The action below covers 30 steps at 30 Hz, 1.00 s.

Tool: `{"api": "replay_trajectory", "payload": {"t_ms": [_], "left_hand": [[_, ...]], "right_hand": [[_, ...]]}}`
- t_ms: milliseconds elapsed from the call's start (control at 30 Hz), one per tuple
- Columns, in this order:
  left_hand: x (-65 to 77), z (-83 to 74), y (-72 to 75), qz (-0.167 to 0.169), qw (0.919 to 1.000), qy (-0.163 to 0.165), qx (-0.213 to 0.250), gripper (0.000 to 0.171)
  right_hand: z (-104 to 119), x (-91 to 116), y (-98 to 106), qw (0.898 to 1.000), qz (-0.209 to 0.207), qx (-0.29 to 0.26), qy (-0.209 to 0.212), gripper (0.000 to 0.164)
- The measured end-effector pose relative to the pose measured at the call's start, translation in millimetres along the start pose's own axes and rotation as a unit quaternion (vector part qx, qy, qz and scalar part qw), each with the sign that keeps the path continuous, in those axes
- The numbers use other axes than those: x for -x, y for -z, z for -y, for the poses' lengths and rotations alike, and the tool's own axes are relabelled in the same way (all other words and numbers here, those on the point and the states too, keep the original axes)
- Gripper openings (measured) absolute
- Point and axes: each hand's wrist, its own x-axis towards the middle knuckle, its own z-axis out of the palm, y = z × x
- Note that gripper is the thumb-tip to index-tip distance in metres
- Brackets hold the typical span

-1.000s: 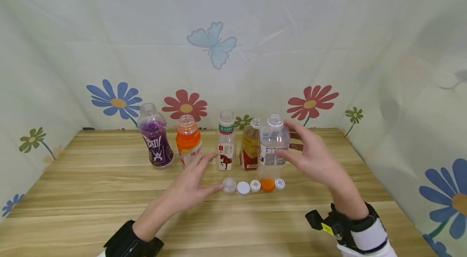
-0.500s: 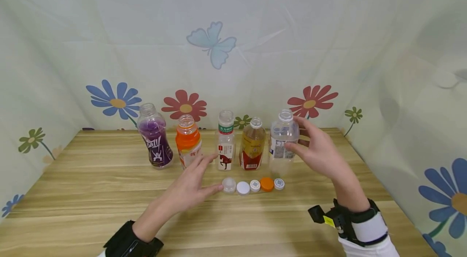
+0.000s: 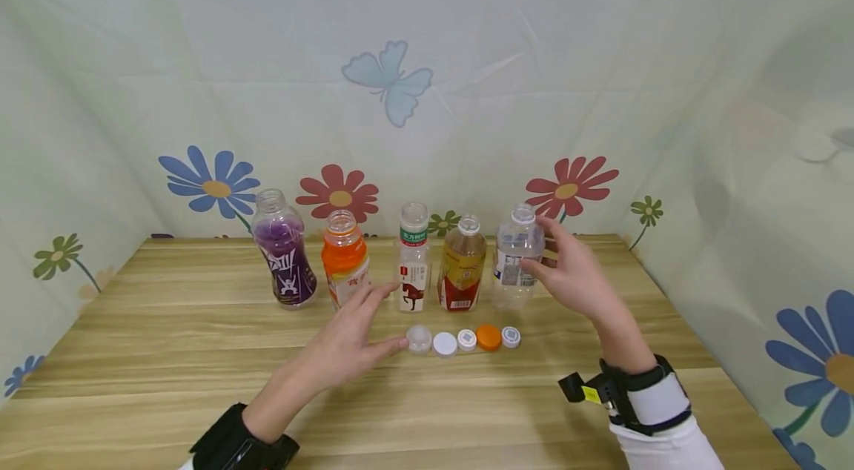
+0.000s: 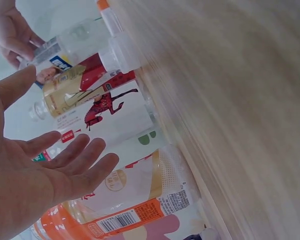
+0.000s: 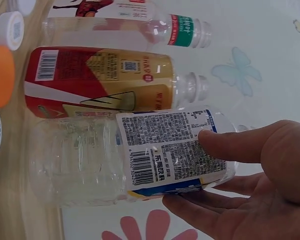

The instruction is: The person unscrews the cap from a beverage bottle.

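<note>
My right hand [image 3: 575, 273] grips a clear plastic bottle [image 3: 510, 279] with a white and blue label. In the right wrist view its thumb lies on the label [image 5: 162, 150] and the other fingers are round the far side. The bottle stands upright and uncapped at the right end of a row. Beside it is a red and yellow bottle [image 3: 462, 266], apart from it. My left hand [image 3: 347, 342] is spread and holds nothing, its thumb tip at a translucent cap [image 3: 419, 339]. In the left wrist view its fingers [image 4: 90, 150] are before the horse-label bottle [image 4: 107, 112].
An orange bottle [image 3: 343, 255] and a purple bottle [image 3: 284, 251] stand to the left, uncapped. In front of the bottles runs a row of caps: a white cap [image 3: 445, 344], a smaller white cap [image 3: 467, 339], an orange cap [image 3: 489, 337] and a patterned cap [image 3: 511, 337]. A flowered cloth [image 3: 427, 136] hangs behind.
My right hand has moved the clear bottle rightward, away from the red and yellow bottle, then slightly down and back onto the table. My left hand has stayed put.
</note>
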Motion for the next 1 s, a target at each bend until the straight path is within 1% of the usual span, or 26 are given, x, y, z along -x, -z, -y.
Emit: {"api": "replay_trajectory", "payload": {"t_ms": [133, 467, 600, 800, 1000], "left_hand": [[0.1, 0.1, 0.1, 0.001, 1.0, -0.001, 0.0, 0.081], [-0.2, 1.2, -0.3, 0.006, 1.0, 0.0, -0.004, 0.08], [-0.6, 1.4, -0.7, 0.007, 1.0, 0.002, -0.004, 0.079], [-0.1, 0.9, -0.4, 0.01, 0.9999, 0.003, -0.002, 0.08], [-0.2, 0.9, -1.2, 0.008, 0.9999, 0.007, -0.004, 0.079]], "right_hand": [[-7.4, -3.5, -4.6, 1.0, 0.005, 0.002, -0.006, 0.07], [-22.3, -10.5, -13.1, 1.0, 0.018, -0.016, -0.005, 0.068], [-24.8, -12.4, -14.2, 0.999, 0.025, -0.023, -0.009, 0.069], [-25.8, -14.1, -14.4, 0.998, 0.042, -0.037, 0.003, 0.07], [-26.1, -13.9, -14.0, 0.998, 0.048, -0.037, 0.005, 0.072]]}}
